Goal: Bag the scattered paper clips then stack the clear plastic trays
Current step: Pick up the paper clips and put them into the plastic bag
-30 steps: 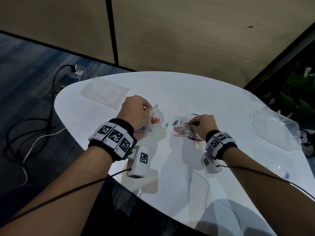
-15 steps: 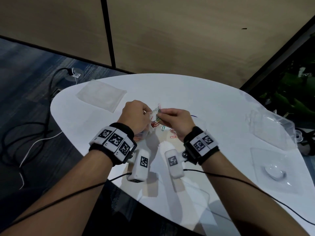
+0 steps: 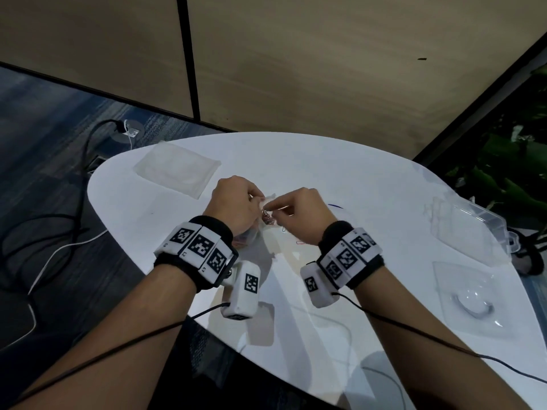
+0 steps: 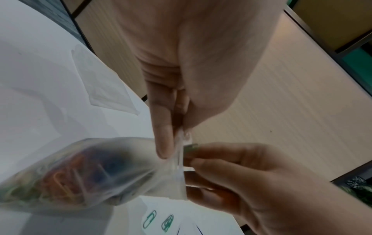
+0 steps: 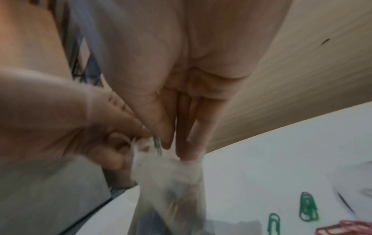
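Item, rounded white worktop (image 3: 370,184): two clear moulded plastic trays (image 3: 461,220) unstacked at 3 o'clock. Item, small clear plastic bag (image 4: 84,171), part-filled with coloured paper clips, mouth pinched by left hand (image 3: 236,202) while right hand (image 3: 299,214) pinches a green clip (image 5: 157,145) at the opening. Bagging in hand; next, drop it in, gather loose clips (image 5: 307,206) at 5 o'clock.

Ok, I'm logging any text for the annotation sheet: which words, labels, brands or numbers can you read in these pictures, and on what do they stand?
No readable words, brands or numbers in any view.
Wristbands and: black-and-white square marker patterns, not text.
Wrist camera blocks and: one such marker each, no lettering.
Clear bag, paper clips, clear plastic trays: no print visible.
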